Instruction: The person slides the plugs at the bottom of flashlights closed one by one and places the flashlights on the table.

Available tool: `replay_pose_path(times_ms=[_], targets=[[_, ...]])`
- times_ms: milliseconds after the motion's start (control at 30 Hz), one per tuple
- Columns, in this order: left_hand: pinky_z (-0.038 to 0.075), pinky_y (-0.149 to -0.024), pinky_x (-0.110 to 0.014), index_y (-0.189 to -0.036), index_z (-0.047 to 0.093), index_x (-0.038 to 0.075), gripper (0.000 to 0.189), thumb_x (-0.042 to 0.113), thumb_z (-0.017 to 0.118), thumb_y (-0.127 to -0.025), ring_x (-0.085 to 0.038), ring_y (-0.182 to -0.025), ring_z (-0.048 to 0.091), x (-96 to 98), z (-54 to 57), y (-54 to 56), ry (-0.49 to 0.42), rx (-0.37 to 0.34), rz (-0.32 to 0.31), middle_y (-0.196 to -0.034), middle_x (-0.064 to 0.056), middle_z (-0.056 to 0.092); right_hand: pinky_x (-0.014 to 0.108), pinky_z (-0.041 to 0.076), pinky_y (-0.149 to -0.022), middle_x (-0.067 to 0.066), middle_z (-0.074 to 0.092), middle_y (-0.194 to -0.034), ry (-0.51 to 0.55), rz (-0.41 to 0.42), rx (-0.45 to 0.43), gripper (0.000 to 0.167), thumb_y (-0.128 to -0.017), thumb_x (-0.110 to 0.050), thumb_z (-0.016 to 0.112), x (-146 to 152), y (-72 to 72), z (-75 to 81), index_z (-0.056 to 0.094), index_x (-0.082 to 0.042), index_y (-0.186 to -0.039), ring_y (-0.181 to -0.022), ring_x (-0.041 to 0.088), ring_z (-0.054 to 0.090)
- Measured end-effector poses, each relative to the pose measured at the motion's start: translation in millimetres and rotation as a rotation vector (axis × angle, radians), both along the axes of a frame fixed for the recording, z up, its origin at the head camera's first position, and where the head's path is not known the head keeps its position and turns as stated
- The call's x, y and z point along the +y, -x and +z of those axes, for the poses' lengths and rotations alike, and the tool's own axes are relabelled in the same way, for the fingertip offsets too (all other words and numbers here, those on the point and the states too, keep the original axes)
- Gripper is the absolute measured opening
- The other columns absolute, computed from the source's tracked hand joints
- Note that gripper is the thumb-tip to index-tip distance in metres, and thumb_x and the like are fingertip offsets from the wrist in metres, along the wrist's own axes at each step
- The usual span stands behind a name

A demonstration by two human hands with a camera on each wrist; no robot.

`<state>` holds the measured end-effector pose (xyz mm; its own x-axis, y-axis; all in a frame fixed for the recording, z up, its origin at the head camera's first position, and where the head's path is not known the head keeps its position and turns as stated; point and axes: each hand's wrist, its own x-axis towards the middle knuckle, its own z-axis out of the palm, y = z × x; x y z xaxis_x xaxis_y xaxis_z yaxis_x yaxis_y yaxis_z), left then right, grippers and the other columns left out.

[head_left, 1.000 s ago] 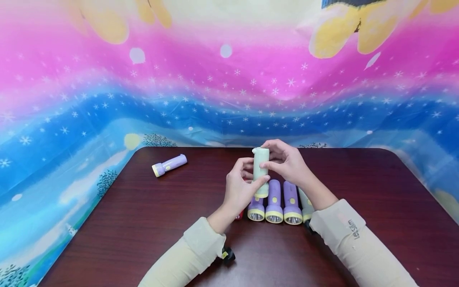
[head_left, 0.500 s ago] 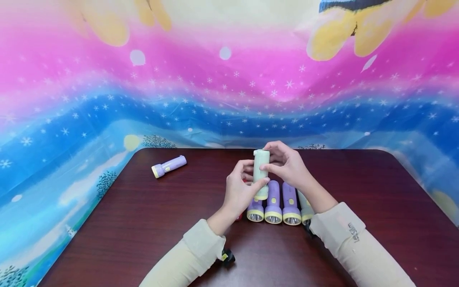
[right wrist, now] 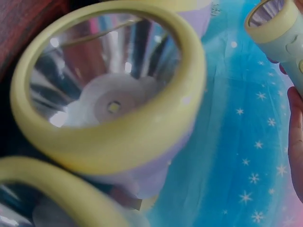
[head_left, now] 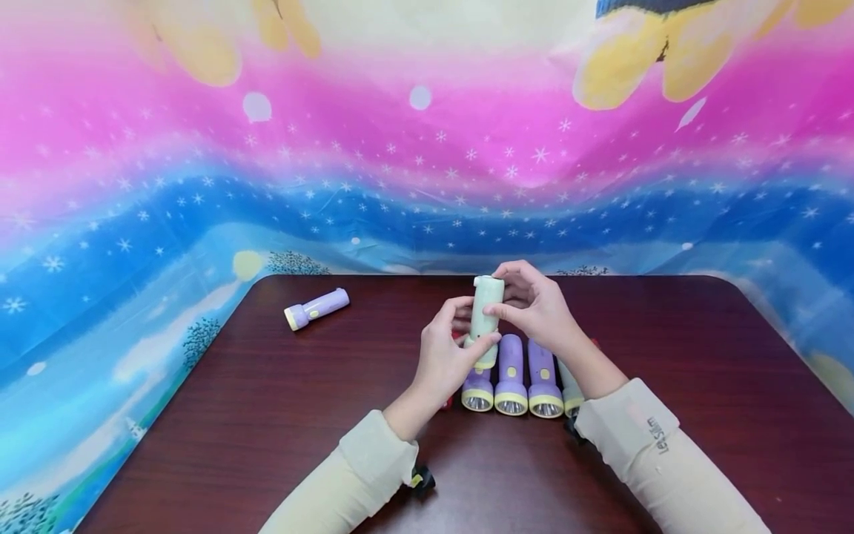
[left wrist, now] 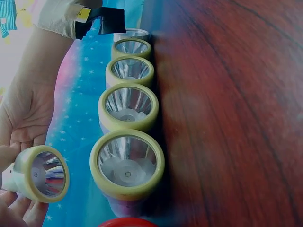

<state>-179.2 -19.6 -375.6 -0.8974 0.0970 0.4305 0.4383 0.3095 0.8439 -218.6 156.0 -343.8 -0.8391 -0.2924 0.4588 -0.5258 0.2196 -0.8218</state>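
Both hands hold a pale green flashlight [head_left: 485, 315] above the table, its lens end down and its tail end up. My left hand [head_left: 448, 347] grips the lower part, with the thumb across the front. Around the upper part is my right hand [head_left: 537, 305], thumb on the barrel and fingertips behind the tail end. In the left wrist view the flashlight's yellow rim [left wrist: 64, 170] and shiny reflector face the camera. Just below the hands, purple flashlights [head_left: 511, 374] lie side by side with their lenses toward me. A grey-green flashlight [head_left: 571, 389] lies at the row's right, partly behind the right forearm.
Another purple flashlight [head_left: 316, 308] lies apart at the table's back left. A red round rim [left wrist: 128, 222] ends the row beside the left hand. Behind the dark wooden table [head_left: 320, 415] hangs a colourful printed cloth [head_left: 373, 163]. Black wrist-camera mounts [head_left: 422, 480] hang below the cuffs.
The green flashlight's top has tilted slightly to the right, and a small dark spot now shows near the left thumb. Both hands keep nearly the same place and grip.
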Motion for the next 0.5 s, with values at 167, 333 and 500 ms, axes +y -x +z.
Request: replay_pose_path(times_ms=[167, 333, 500], targets=[[0.057, -0.078, -0.022, -0.130, 0.055, 0.011, 0.059, 0.018, 0.085, -0.079, -0.016, -0.094, 0.067, 0.0, -2.1, 2.6, 0.084, 0.035, 0.028, -0.108, -0.006, 0.067, 0.021, 0.058, -0.075, 0.019, 0.067, -0.119, 0.024, -0.014, 0.005, 0.046, -0.083, 0.000, 0.077, -1.9, 1.2, -3.1, 0.053, -0.003, -0.122, -0.086, 0.008, 0.066], [0.057, -0.079, -0.023, -0.128, 0.054, 0.009, 0.058, 0.017, 0.084, -0.080, -0.018, -0.093, 0.068, 1.3, -1.1, 4.4, 0.128, 0.055, 0.049, -0.107, -0.008, 0.067, 0.020, 0.058, -0.076, 0.019, 0.066, -0.120, 0.029, -0.032, -0.015, 0.046, -0.083, 0.000, 0.077, -4.3, 0.9, -4.2, 0.054, -0.003, -0.123, -0.086, 0.007, 0.066], [0.059, -0.080, -0.027, -0.126, 0.054, 0.009, 0.056, 0.019, 0.084, -0.080, -0.019, -0.094, 0.068, 0.1, 0.3, 5.5, 0.157, 0.044, 0.070, -0.107, -0.007, 0.067, 0.020, 0.058, -0.077, 0.019, 0.066, -0.120, 0.013, -0.040, -0.002, 0.046, -0.083, -0.001, 0.078, -6.6, 2.1, -5.6, 0.054, -0.004, -0.123, -0.086, 0.008, 0.066]])
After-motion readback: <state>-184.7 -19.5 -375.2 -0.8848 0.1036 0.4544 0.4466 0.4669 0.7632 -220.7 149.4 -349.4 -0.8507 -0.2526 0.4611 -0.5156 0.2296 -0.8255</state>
